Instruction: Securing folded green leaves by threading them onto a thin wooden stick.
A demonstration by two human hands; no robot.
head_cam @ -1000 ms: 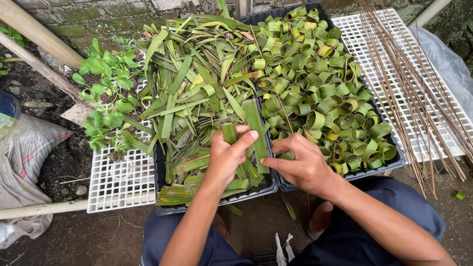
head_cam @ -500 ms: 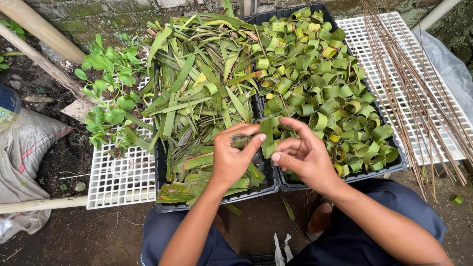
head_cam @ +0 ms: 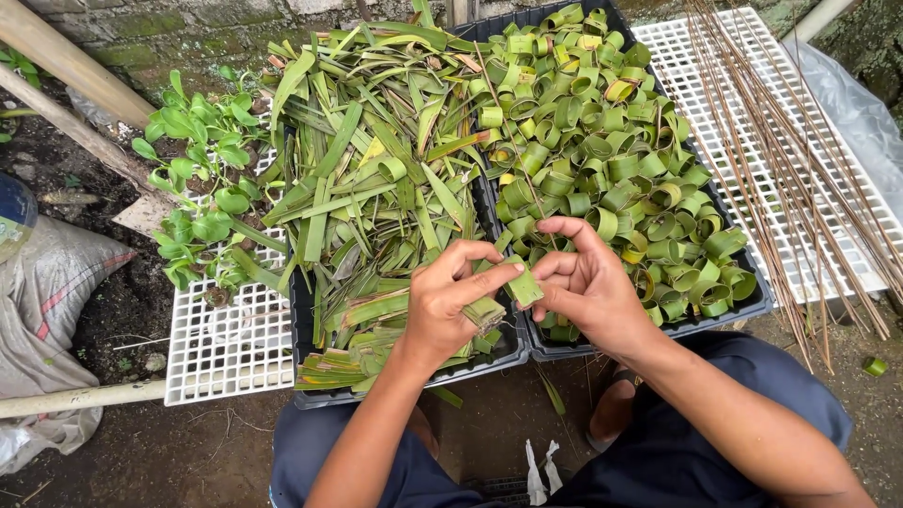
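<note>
My left hand (head_cam: pixel 455 303) and my right hand (head_cam: pixel 582 282) meet over the seam between two black trays, both pinching one green leaf strip (head_cam: pixel 521 286) that is bent between the fingertips. The left tray (head_cam: pixel 499 356) holds a heap of flat, long leaf strips (head_cam: pixel 367 179). The right tray (head_cam: pixel 752 303) is filled with several leaf strips curled into rings (head_cam: pixel 602 150). A thin brown stick (head_cam: pixel 513 141) runs from the rings down toward my right hand.
White plastic grids (head_cam: pixel 221 343) lie under both trays. Thin brown sticks (head_cam: pixel 790 169) lie in a bundle on the right grid. Small green plants (head_cam: pixel 193 202) grow at left, beside bamboo poles (head_cam: pixel 66 61) and a sack (head_cam: pixel 42 301). My knees (head_cam: pixel 734 414) are below.
Both hands have lifted slightly and drawn toward me from the flat leaf heap, now pinching and bending the leaf strip between the fingertips.
</note>
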